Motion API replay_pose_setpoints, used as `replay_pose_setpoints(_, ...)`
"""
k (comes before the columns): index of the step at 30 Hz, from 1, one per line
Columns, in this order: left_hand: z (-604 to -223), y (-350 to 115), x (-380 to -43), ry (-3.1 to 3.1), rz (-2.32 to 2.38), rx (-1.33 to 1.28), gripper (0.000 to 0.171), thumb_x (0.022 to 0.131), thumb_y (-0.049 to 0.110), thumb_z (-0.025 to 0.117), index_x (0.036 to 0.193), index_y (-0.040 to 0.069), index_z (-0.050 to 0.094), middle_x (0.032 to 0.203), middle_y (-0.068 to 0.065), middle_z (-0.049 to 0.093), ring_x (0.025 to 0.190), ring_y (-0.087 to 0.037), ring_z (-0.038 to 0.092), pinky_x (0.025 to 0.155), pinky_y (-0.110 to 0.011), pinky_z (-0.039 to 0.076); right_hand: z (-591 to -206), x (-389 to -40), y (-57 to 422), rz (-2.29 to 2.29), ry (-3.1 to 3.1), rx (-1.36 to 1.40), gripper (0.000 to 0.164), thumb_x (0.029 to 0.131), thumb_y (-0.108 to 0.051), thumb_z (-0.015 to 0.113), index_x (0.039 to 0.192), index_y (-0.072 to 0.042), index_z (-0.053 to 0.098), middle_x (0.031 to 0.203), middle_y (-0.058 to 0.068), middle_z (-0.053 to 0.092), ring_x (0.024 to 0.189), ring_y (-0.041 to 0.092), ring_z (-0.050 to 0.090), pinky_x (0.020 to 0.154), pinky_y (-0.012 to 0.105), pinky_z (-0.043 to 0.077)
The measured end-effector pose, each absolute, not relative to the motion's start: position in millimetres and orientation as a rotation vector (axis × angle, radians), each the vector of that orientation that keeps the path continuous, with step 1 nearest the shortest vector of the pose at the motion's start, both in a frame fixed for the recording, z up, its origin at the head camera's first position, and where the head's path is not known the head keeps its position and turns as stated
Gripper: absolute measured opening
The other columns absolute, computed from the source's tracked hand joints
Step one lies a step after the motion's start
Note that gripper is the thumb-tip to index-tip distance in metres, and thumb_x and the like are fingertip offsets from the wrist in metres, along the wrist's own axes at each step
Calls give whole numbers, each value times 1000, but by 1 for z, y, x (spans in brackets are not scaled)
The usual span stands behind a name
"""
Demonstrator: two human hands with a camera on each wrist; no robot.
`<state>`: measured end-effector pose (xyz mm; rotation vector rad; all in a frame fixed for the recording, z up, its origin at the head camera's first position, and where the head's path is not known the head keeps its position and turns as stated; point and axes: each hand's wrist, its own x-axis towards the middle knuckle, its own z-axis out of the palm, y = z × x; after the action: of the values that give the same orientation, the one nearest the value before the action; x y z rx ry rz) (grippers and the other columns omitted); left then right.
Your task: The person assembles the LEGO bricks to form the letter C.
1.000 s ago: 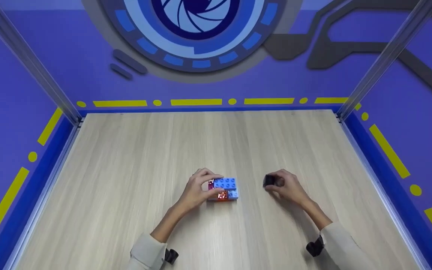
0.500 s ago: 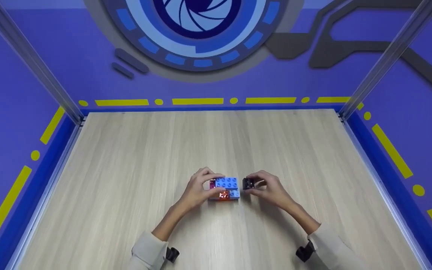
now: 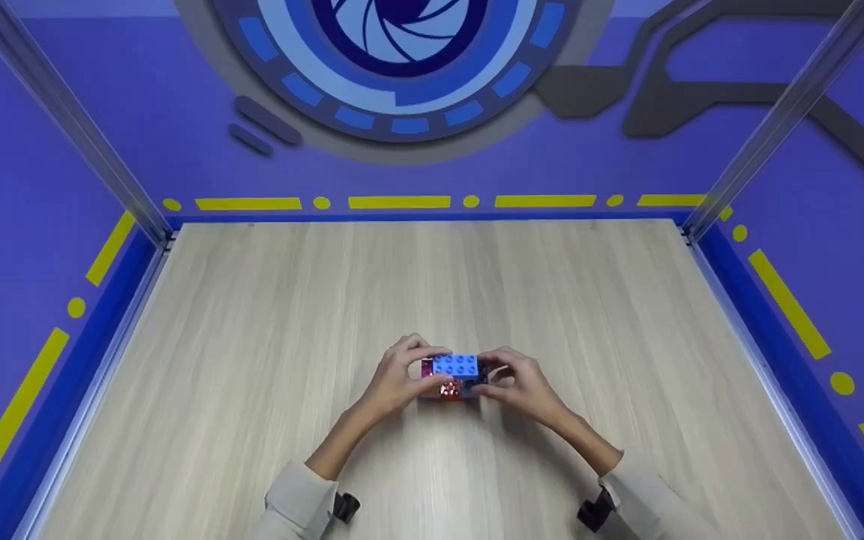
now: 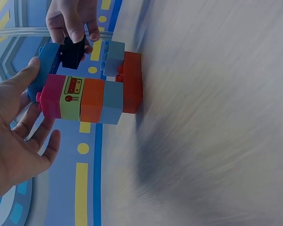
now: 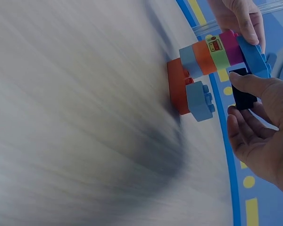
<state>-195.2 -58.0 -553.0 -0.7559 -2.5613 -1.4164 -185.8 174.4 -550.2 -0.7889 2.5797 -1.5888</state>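
A toy brick tower stands on a long red brick (image 4: pixel 132 82). Stacked at one end are light blue (image 4: pixel 112 104), orange (image 4: pixel 92 100), light green printed (image 4: pixel 72 97) and magenta (image 4: pixel 53 96) bricks. A blue brick (image 3: pixel 455 365) lies across the top and overhangs to the right. My left hand (image 3: pixel 391 379) grips the tower's top around the blue brick. My right hand (image 3: pixel 520 386) pinches a black brick (image 5: pixel 244 90) right at the underside of the overhang. Below it, a second light blue brick (image 5: pixel 199 101) sits on the red one's other end, with a gap between.
The tower stands on a wood-grain table (image 3: pixel 289 300). Blue-purple panels (image 3: pixel 432 172) with yellow marks close off the back and both sides. Metal posts (image 3: pixel 792 97) rise at the rear corners.
My right hand has moved left with the black brick, from apart on the table's right to under the blue brick's overhang. My left hand has stayed on the tower.
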Motion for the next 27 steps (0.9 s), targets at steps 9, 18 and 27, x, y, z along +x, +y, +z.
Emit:
replay_pose_setpoints(9, -550, -58, -195, -2606, -1462, -774, 36, 74, 37, 67, 108, 25, 63, 89, 5, 50, 82, -13, 45, 71, -39, 41, -572, -194, 179, -1643, 2591, -765, 37, 70, -20, 74, 104, -11, 61, 100, 2, 62, 84, 17, 60, 71, 30, 51)
replay_pose_setpoints(18, -551, -58, -194, -2617, -1502, -768, 37, 74, 35, 67, 110, 26, 62, 89, 4, 48, 84, -16, 46, 72, -36, 41, -552, -187, 172, -1656, 2592, -765, 35, 68, -8, 74, 101, -5, 61, 97, 9, 62, 81, 27, 60, 70, 39, 51)
replay_pose_setpoints(27, -550, -57, -193, -2636, -1374, -797, 35, 75, 38, 67, 109, 27, 63, 85, 3, 48, 81, -12, 45, 69, -28, 39, -541, -181, 171, -1723, 2571, -748, 34, 68, -6, 74, 100, 0, 63, 94, 12, 64, 78, 30, 60, 69, 43, 49)
